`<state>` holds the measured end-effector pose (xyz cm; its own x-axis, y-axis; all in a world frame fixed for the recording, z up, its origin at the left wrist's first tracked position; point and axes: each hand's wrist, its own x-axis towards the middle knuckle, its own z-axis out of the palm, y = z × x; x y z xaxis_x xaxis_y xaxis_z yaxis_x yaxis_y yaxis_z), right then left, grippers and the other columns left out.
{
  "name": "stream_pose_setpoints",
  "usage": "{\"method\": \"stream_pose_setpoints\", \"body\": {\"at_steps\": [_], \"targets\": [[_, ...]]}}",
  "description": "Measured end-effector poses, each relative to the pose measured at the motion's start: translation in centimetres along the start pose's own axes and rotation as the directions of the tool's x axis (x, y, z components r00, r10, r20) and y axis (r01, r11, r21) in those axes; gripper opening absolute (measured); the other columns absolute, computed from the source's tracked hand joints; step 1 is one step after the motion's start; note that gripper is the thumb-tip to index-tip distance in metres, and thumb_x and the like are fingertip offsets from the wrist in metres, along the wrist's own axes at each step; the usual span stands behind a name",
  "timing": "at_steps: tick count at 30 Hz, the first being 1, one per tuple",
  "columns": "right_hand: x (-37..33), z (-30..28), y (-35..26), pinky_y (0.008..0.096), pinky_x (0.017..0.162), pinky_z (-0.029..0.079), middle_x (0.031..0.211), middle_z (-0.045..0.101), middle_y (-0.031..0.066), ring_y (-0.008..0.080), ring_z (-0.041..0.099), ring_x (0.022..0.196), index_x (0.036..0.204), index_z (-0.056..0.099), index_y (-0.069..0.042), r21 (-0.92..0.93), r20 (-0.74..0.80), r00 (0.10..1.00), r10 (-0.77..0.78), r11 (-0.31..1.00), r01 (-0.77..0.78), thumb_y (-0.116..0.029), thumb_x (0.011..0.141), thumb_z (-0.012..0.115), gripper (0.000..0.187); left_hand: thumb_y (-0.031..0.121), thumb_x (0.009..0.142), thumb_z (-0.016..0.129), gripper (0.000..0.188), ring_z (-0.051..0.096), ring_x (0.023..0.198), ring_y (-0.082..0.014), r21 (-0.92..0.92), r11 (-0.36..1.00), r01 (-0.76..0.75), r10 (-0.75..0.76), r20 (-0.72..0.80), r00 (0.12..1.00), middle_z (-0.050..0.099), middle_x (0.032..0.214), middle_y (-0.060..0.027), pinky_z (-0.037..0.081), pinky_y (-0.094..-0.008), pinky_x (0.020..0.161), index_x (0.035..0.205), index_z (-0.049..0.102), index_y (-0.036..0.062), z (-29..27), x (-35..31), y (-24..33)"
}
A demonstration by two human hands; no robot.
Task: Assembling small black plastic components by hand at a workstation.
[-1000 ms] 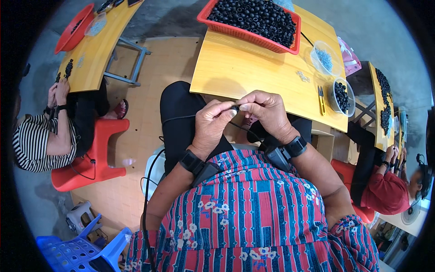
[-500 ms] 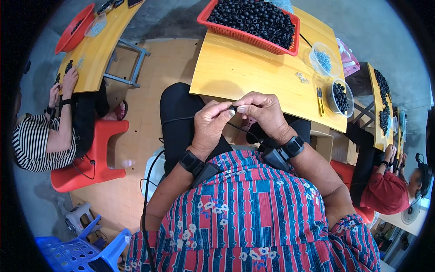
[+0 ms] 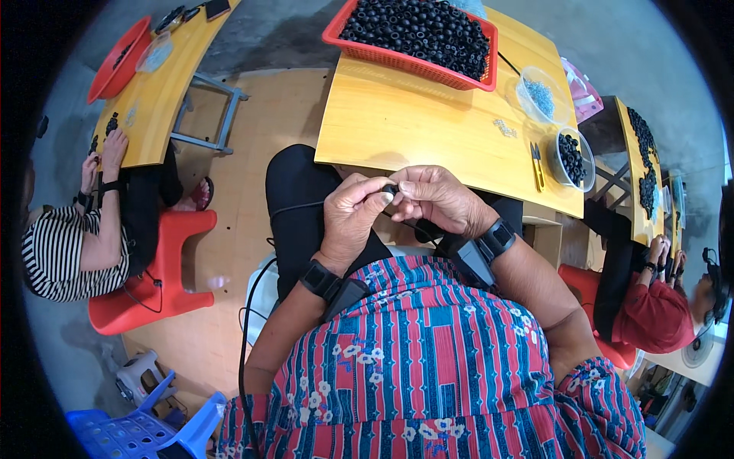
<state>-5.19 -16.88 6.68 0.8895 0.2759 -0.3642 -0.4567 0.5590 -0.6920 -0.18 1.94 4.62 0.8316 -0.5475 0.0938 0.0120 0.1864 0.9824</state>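
Between the thumb and forefinger of my left hand [image 3: 353, 210] is a small black ring-shaped piece [image 3: 391, 188], held over my lap just off the table's front edge. My right hand [image 3: 443, 200] is closed in a pinch right beside that piece. Whatever lies between its thumb and forefinger is too small or hidden to make out. Past both hands is the yellow table [image 3: 413, 122], where a small scatter of tiny clear pieces [image 3: 505, 128] lies to the right. Yellow-handled snips [image 3: 538, 168] rest near a clear tub [image 3: 577, 186] of black ring pieces.
A red basket [image 3: 401, 69] heaped with black ring pieces stands at the table's far side. To its right is a clear bowl [image 3: 564, 103] of bluish clear bits. Black cables run from my wrists. Seated people work at tables left [image 3: 76, 245] and right [image 3: 650, 317].
My right fingers have drawn slightly back and curled beside the black piece, which now shows more. My left hand keeps its pinch. The whole view has shifted slightly.
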Motion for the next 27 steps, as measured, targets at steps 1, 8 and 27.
{"method": "stream_pose_setpoints", "body": {"at_steps": [1,8,27], "targets": [[-0.1,-0.2,0.1,0.0366,0.083,0.057,0.09,0.066,0.007,0.0119,0.063,0.072,0.108,0.06,0.002,0.011,0.018,0.999,0.03,0.999,-0.03,-0.019,0.091,0.064,0.027,0.001,0.086,0.065,0.017,0.057,0.077,-0.008,-0.007,1.0,-0.006,0.006,0.002,1.0,0.058,0.084,-0.0027,0.046,-0.0208,0.07,0.102,0.068,-0.0028,0.1,0.0,0.1],[-0.2,-0.2,0.2,0.0352,0.08,0.058,0.09,0.067,0.0097,0.0126,0.064,0.072,0.101,0.063,0.003,0.071,0.073,0.997,0.036,0.997,-0.041,-0.021,0.092,0.062,0.025,0.002,0.086,0.065,0.019,0.057,0.078,-0.0086,0.012,0.999,-0.046,0.045,0.021,0.999,0.058,0.085,-0.0032,0.047,-0.0216,0.071,0.104,0.067,-0.0032,0.1,0.1,0.2],[-0.6,-0.5,-0.6,0.0365,0.073,0.059,0.09,0.068,0.012,0.0134,0.063,0.069,0.106,0.061,0.002,0.004,0.048,0.994,0.1,0.995,-0.1,-0.021,0.09,0.065,0.028,0.005,0.085,0.068,0.019,0.055,0.075,-0.0086,0.105,0.992,-0.069,0.065,0.041,0.997,0.056,0.083,-0.0021,0.045,-0.0216,0.068,0.103,0.068,-0.0008,0.0,0.2,0.2]]}}
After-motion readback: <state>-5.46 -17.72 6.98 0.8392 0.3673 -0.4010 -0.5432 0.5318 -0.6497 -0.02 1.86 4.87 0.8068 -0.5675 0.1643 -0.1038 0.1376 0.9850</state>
